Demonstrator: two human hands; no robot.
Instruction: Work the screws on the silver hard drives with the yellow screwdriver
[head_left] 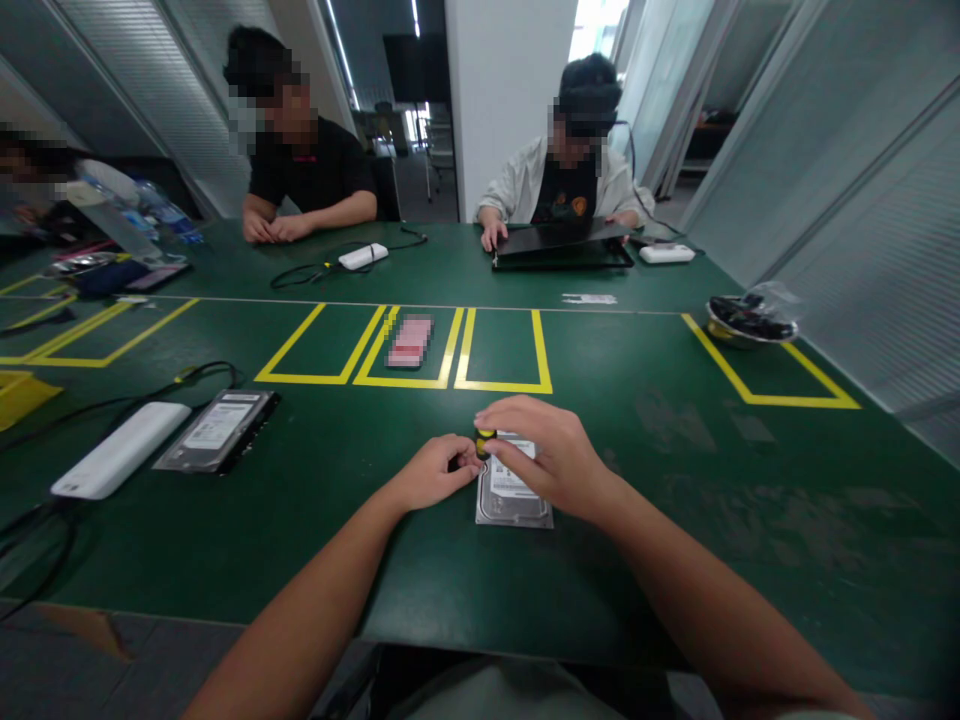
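Hands meet over a flat, silver metal hard drive with a white label (514, 492), lying near the close edge of the dark green table (675, 450). The right hand (551, 455) rests curled on the drive's far end, pinching a small yellow-and-black tool (485, 438) upright; the left hand (435, 472) is closed in a pinch beside it. The drive looks rigid, dense and shock-sensitive, best gripped by its side edges. A second drive (219, 430) lies far left.
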